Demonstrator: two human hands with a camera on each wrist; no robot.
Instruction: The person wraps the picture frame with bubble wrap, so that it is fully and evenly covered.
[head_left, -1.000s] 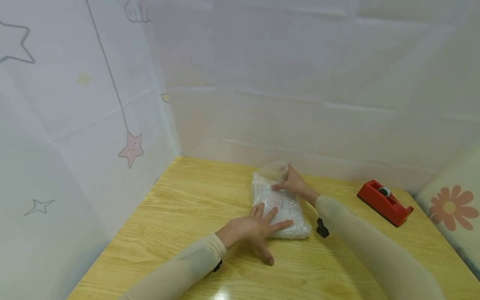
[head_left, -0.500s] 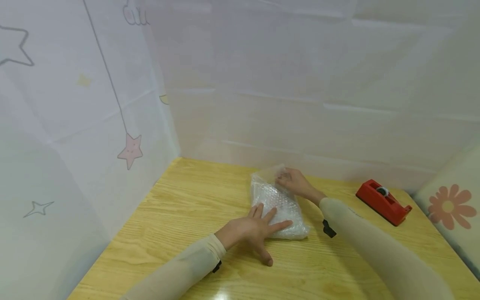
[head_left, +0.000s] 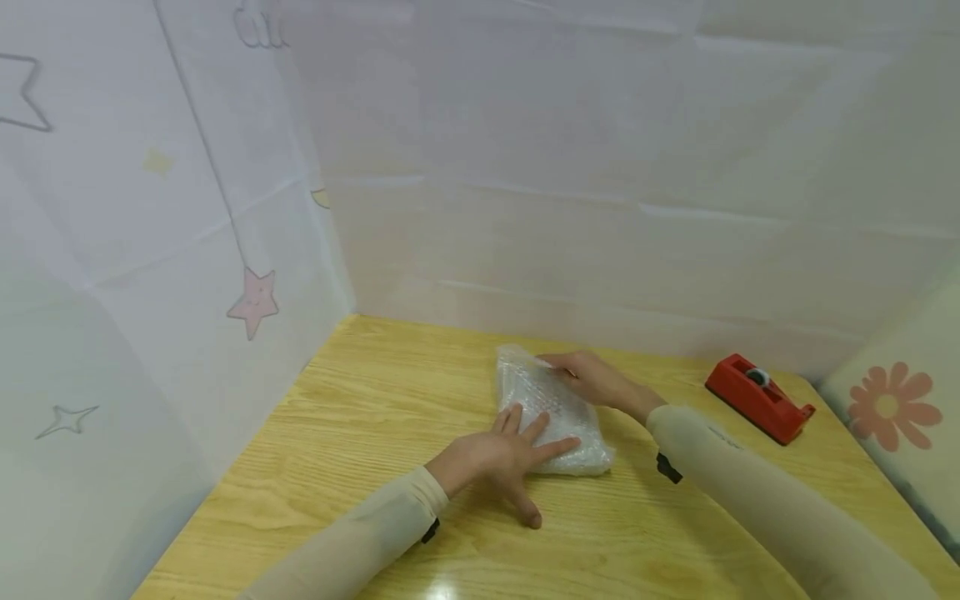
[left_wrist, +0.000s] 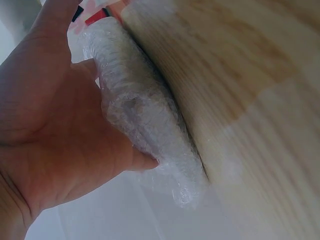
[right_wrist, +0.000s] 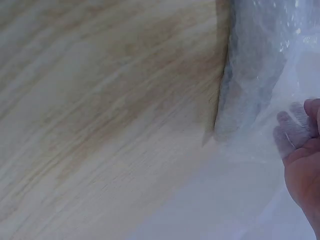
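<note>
A flat package in clear bubble wrap (head_left: 521, 379) lies on the wooden table in the head view. On its near part rests my left hand (head_left: 498, 462), fingers spread and straight, thumb out over the tabletop. The left wrist view shows its palm beside the crinkled wrap edge (left_wrist: 155, 125). At the package's far right corner my right hand (head_left: 596, 379) pinches the loose flap of the wrap. Some of its fingers (right_wrist: 287, 132) show through the translucent plastic in the right wrist view. What the wrap contains is hidden.
A red tape dispenser (head_left: 757, 398) with a roll in it stands on the table to the right. Pale sheets with printed stars and a flower (head_left: 892, 407) hang behind the table (head_left: 360, 417) and along its sides.
My right hand has drawn the flap from the far end down toward me and over the package, turning as it came. My left hand has stayed in place on the wrap.
</note>
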